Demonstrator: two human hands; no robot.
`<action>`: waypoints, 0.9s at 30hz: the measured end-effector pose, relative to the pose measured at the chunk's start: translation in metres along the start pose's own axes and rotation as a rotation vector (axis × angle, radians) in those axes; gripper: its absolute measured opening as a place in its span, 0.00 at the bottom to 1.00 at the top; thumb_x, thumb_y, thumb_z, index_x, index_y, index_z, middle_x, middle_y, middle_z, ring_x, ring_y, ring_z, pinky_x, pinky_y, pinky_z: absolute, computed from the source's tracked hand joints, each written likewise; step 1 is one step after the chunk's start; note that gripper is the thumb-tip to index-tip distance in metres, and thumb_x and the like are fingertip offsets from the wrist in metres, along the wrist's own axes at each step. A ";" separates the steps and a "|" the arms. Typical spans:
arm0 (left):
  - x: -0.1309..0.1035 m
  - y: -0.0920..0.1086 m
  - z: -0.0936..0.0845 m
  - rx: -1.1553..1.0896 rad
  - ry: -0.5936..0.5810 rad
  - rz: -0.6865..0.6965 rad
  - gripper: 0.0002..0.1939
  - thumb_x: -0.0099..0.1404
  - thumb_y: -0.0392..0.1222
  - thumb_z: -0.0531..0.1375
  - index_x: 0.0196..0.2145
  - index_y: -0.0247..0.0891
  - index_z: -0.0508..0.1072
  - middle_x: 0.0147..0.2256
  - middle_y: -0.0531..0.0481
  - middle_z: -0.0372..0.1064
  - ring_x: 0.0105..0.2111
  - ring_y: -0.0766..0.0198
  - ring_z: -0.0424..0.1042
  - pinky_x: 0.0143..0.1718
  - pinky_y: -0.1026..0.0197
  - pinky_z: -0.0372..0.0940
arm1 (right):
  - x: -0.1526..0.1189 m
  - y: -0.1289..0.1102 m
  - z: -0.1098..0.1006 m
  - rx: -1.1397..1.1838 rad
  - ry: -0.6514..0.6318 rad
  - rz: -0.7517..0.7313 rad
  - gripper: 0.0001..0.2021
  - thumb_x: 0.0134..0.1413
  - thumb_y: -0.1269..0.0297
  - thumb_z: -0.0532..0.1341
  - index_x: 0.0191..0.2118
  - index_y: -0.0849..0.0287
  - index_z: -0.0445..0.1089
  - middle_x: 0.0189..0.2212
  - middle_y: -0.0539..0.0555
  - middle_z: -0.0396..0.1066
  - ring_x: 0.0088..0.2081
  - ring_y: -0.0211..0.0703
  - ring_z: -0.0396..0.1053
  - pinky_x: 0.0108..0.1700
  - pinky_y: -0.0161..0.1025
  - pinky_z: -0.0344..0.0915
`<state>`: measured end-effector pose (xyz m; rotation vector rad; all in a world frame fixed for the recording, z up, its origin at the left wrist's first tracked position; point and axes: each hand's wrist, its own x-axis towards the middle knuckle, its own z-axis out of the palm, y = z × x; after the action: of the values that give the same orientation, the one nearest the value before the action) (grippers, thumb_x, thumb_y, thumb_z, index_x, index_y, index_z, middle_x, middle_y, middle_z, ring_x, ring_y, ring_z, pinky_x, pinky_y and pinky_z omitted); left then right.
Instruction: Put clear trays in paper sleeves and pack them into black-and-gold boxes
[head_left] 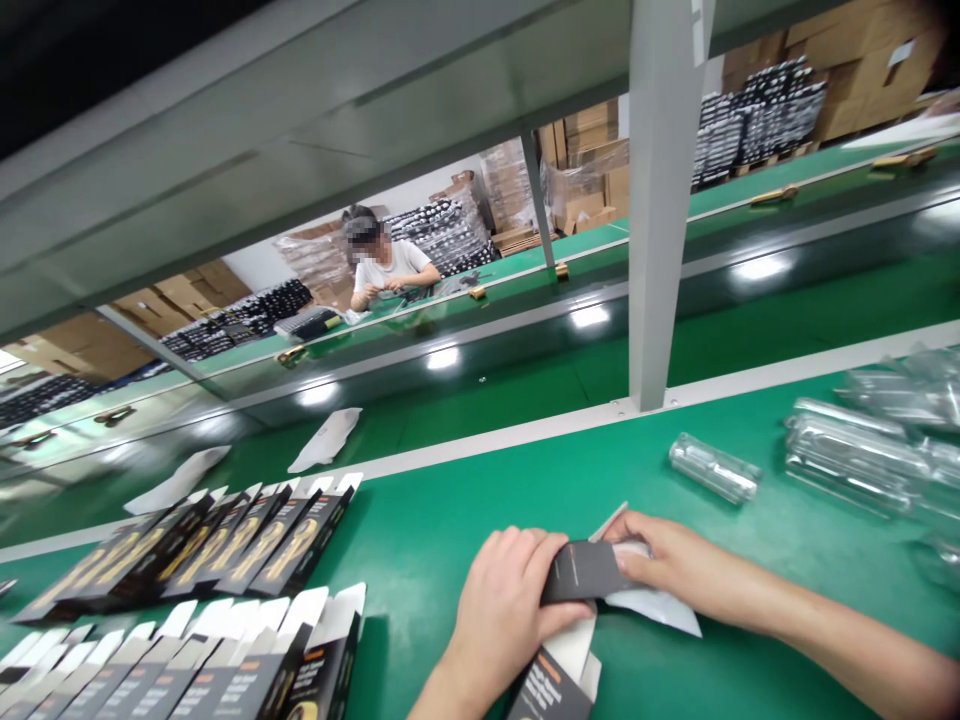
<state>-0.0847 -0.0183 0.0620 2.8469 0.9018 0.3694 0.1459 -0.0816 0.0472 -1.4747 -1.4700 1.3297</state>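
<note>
Box [581, 572], flat thin card, likely light and easily creased, is pinched closed-fingered at both ends by left hand [504, 612] and right hand [675, 562].

Your hands fold a black carton [581, 572] with white flaps and small orange print, over a bright green table [450, 530] edged in white. To your left, rows of flat cartons [217, 545] are black with gold figures and white tabs. To your right, the plastic trays [855, 460] are clear and colourless, and the upright post [660, 200] is pale grey.
</note>
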 end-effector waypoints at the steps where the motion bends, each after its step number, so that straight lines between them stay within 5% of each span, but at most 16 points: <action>1: 0.003 -0.003 -0.002 -0.010 0.003 -0.016 0.29 0.54 0.63 0.60 0.47 0.44 0.66 0.41 0.50 0.71 0.39 0.56 0.68 0.41 0.52 0.64 | -0.002 0.003 -0.003 -0.010 0.036 -0.002 0.15 0.56 0.54 0.56 0.45 0.56 0.66 0.47 0.54 0.68 0.49 0.51 0.64 0.51 0.44 0.60; 4: 0.018 -0.025 -0.010 0.004 0.030 -0.087 0.29 0.55 0.64 0.58 0.47 0.41 0.67 0.42 0.48 0.70 0.41 0.58 0.68 0.41 0.55 0.64 | -0.011 0.022 -0.014 -0.012 0.246 0.017 0.24 0.59 0.44 0.51 0.53 0.54 0.59 0.52 0.56 0.64 0.48 0.51 0.64 0.50 0.44 0.61; 7: 0.050 -0.062 -0.018 0.070 0.054 -0.140 0.28 0.58 0.63 0.57 0.49 0.41 0.66 0.44 0.49 0.69 0.43 0.60 0.67 0.44 0.57 0.64 | -0.020 0.044 -0.022 -0.108 0.462 0.047 0.22 0.58 0.42 0.50 0.50 0.51 0.61 0.46 0.55 0.68 0.42 0.50 0.68 0.42 0.44 0.65; 12: 0.127 -0.130 -0.017 0.161 0.088 -0.192 0.27 0.60 0.59 0.57 0.50 0.38 0.66 0.44 0.44 0.68 0.43 0.55 0.66 0.46 0.54 0.61 | -0.019 0.061 -0.051 -0.677 0.746 -0.308 0.11 0.59 0.51 0.56 0.43 0.49 0.67 0.41 0.52 0.70 0.45 0.53 0.66 0.51 0.53 0.56; 17: 0.177 -0.168 -0.006 0.187 0.063 -0.223 0.23 0.61 0.55 0.58 0.48 0.38 0.67 0.44 0.43 0.69 0.43 0.54 0.67 0.47 0.51 0.59 | -0.013 0.088 -0.087 -0.901 0.759 -0.172 0.18 0.52 0.41 0.57 0.36 0.50 0.67 0.36 0.53 0.68 0.37 0.54 0.65 0.40 0.53 0.59; 22: 0.184 -0.162 -0.003 0.144 0.097 -0.205 0.25 0.60 0.49 0.61 0.53 0.41 0.64 0.52 0.44 0.66 0.53 0.52 0.62 0.55 0.46 0.55 | -0.010 0.121 -0.092 -0.947 0.704 -0.152 0.19 0.52 0.41 0.58 0.35 0.52 0.66 0.34 0.54 0.66 0.34 0.50 0.65 0.36 0.50 0.59; 27: 0.141 -0.107 -0.013 0.062 0.215 -0.230 0.23 0.65 0.44 0.54 0.56 0.38 0.60 0.60 0.42 0.55 0.61 0.56 0.51 0.61 0.48 0.50 | -0.014 0.125 -0.086 -1.102 0.694 -0.296 0.16 0.56 0.44 0.54 0.33 0.50 0.68 0.44 0.55 0.67 0.39 0.54 0.66 0.35 0.49 0.57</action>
<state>-0.0352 0.1508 0.0801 2.7537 1.2865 0.6365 0.2666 -0.0968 -0.0444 -1.9271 -1.8577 -0.3166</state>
